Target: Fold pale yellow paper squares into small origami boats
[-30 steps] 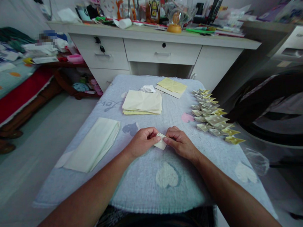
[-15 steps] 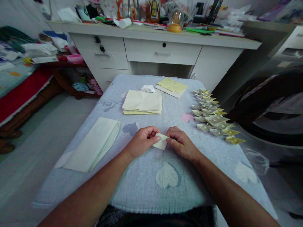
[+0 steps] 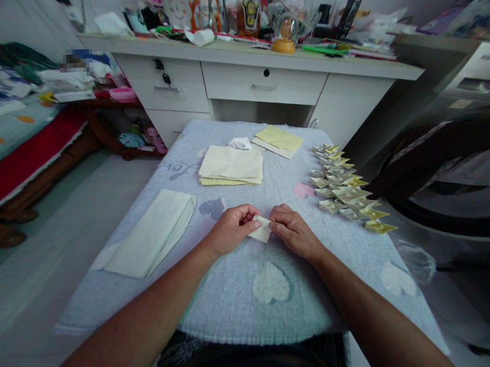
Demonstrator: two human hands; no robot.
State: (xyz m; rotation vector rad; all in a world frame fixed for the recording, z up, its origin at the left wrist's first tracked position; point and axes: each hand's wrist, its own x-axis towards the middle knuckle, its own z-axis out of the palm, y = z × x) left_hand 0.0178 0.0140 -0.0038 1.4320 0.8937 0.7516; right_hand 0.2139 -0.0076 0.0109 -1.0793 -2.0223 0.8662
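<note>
Between my hands is a small piece of folded paper (image 3: 262, 232), pale cream, with one corner pointing down toward me. My left hand (image 3: 235, 226) pinches its left side, thumb on top. The fingers of my right hand (image 3: 291, 228) are closed on its right edge. Beyond the hands lies a stack of cream and yellow paper sheets (image 3: 230, 163). Several folded paper boats (image 3: 345, 193) stand in close rows at the right of the table. On the left rests a long folded pale green-white paper bundle (image 3: 150, 235).
A patterned blue cloth (image 3: 217, 307) covers the table. Yellow and white sheets (image 3: 279, 138) and a crumpled white tissue (image 3: 240, 144) lie at the far side. Behind stands a white desk (image 3: 261, 89) crowded with items. A washing machine (image 3: 441, 182) is at the right, a bed (image 3: 22, 154) at the left.
Hardly anything differs. Both hands keep their hold on the folded paper, its right corner now slightly more covered by my right fingers. The whole view has shifted very slightly.
</note>
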